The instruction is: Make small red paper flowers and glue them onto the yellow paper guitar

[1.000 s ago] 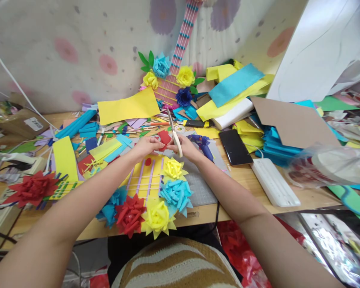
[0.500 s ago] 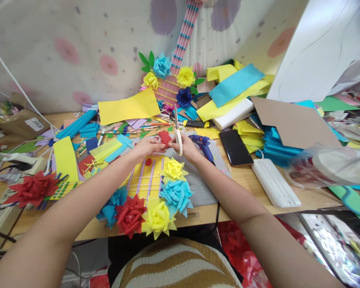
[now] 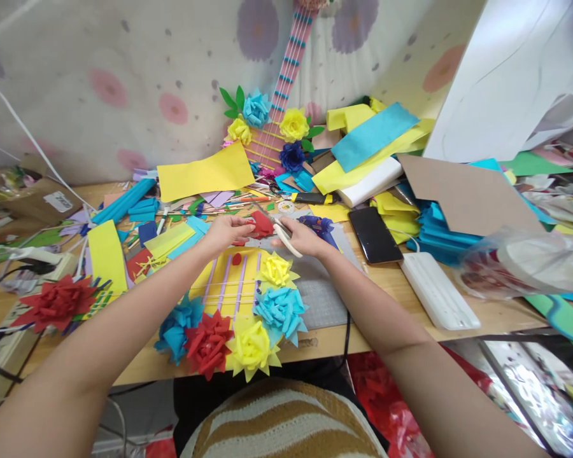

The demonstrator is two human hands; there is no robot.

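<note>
My left hand [image 3: 230, 233] pinches a small piece of red paper [image 3: 261, 224] above the cutting mat [image 3: 315, 292]. In my right hand [image 3: 300, 236] are scissors with white handles [image 3: 287, 242], their blades turned leftward across the red paper. Whether the blades touch its edge is hard to make out. Below both hands lies a yellow paper guitar [image 3: 223, 280] with lilac strips and white strings. Its lower rim carries a red paper flower [image 3: 209, 343], yellow flowers [image 3: 253, 346] and blue flowers [image 3: 281, 310]. A blue glue gun [image 3: 322, 229] rests just beyond my right hand.
A pink paper guitar [image 3: 286, 76] leans against the patterned curtain. Paper sheets and scraps crowd the table's back. On the right are a black phone [image 3: 375, 235], a white power bank or strip [image 3: 439, 289] and brown cardboard [image 3: 468, 191]. Another red flower [image 3: 57, 302] sits left.
The scissors have swung from pointing away to pointing left, towards the red paper. My right hand has turned with them, and my left hand still holds the paper.
</note>
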